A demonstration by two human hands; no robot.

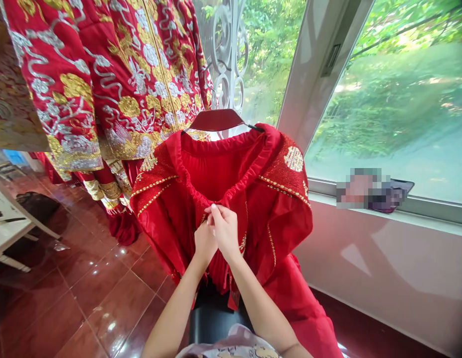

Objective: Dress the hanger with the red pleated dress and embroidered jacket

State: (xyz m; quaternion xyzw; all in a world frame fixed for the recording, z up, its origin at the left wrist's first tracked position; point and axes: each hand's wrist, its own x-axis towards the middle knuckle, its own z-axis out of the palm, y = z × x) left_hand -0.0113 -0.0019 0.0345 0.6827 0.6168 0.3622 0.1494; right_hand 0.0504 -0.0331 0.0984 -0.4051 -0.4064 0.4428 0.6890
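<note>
A person is standing or sitting in front of a red beaded garment [279, 214], which is hanging from a dark red hanger [216, 120] just past the hands. The left hand [206, 242] and the right hand [226, 229] are touching each other at the middle of the garment's front. Their fingers are bending in and sitting close together, right by the lowest part of the gathered band [186, 174]. They look like they are pinching something small there, but the fingers are hiding it, so nobody can tell if cloth, a string or a hook is between them.

The step in hand seems to be fixing the front of the band. The next move is probably calling for small, gentle finger work, with the band being kept flat and the hanger not being tipped.

To the right of the hands, a gold double-happiness sign [293, 159] is shining on the shoulder. Farther right, a phone [397, 195] is resting on the windowsill [428, 222], with part of the view there being blurred out. Beyond the hands to the left, an embroidered jacket [115, 74] is hanging, and a white chair [11, 228] is standing lower down.
</note>
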